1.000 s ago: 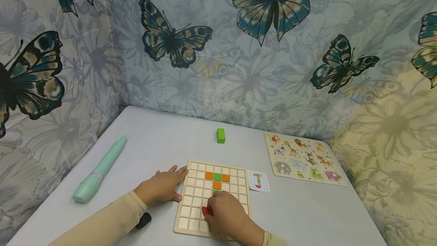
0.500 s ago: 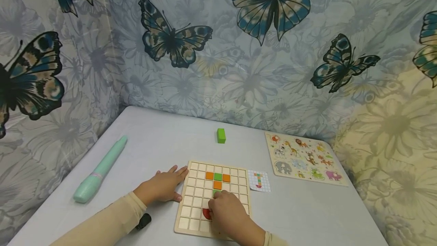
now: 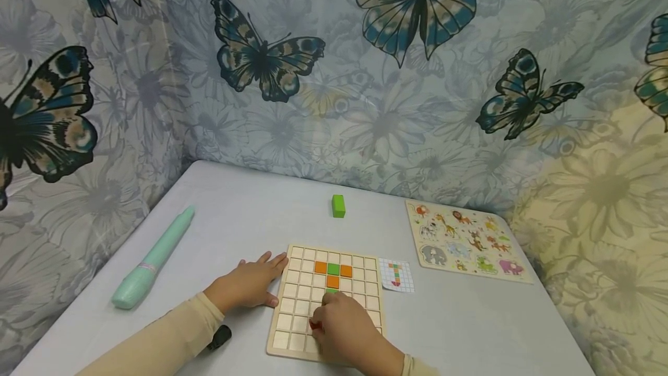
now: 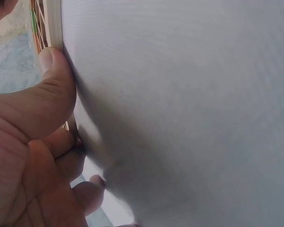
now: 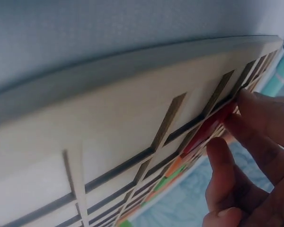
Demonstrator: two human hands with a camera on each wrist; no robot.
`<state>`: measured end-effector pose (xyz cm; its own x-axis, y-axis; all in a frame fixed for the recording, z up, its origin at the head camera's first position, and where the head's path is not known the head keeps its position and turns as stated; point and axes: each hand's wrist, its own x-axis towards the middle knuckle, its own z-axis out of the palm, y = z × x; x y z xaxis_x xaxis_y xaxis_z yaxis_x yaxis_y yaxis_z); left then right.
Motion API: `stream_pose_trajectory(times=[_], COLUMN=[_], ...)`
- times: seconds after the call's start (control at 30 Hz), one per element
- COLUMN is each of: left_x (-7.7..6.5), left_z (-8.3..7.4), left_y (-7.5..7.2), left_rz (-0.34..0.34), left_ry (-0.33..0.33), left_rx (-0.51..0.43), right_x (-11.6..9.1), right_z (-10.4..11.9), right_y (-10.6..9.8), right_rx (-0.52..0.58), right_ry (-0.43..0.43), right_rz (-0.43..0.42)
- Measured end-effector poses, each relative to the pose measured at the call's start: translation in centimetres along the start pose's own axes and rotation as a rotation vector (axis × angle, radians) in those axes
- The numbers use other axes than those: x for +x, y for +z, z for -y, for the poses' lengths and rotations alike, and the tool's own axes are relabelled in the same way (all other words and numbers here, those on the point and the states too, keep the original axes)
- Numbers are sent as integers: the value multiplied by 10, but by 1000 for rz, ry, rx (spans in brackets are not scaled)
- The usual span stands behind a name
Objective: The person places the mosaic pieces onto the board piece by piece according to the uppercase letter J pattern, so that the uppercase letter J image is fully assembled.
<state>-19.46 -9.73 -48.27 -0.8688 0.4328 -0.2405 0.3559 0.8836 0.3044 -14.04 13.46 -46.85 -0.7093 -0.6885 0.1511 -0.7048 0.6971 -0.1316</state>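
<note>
A wooden grid board (image 3: 282,339) lies on the white table. Orange tiles (image 3: 332,282) and green tiles (image 3: 333,269) sit in several of its cells. My left hand (image 3: 245,284) rests at the board's left edge, fingers extended, with the thumb (image 4: 54,90) against the side in the left wrist view. Over the lower middle of the board, my right hand (image 3: 347,325) pinches a red piece with a rounded side (image 5: 209,130) between thumb and fingers. The piece is low at the cells; my fingers hide part of it, and I cannot tell whether it is seated.
A small pattern card (image 3: 396,275) lies against the board's right side. Farther right is an animal puzzle board (image 3: 467,242). A green block (image 3: 338,206) stands toward the back. On the left are a mint-green tapered object (image 3: 153,260) and a small black object (image 3: 220,337).
The red piece has turned in my right fingers: its rounded face showed more half a second ago, and now only a narrow part shows. My left hand stays at the board's edge.
</note>
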Motion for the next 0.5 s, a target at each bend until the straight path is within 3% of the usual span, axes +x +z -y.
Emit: stream_pose_trajectory(times=[0.2,0.3,0.37,0.5], left_x=[1,2,-1,-14], left_z=[3,9,12,12], left_y=[3,9,11,3], left_rz=[1,-32,-76,-221], left_ry=[1,24,40,32], left_rx=[10,20,14,-99], right_x=[-4,-10,-17,-37], right_z=[-1,-4,-9,-22], right_y=[-6,-15,-23,-40], right_rx=[46,76,98,123], right_ry=[84,137,151,201], right_rz=[68,76,54,15])
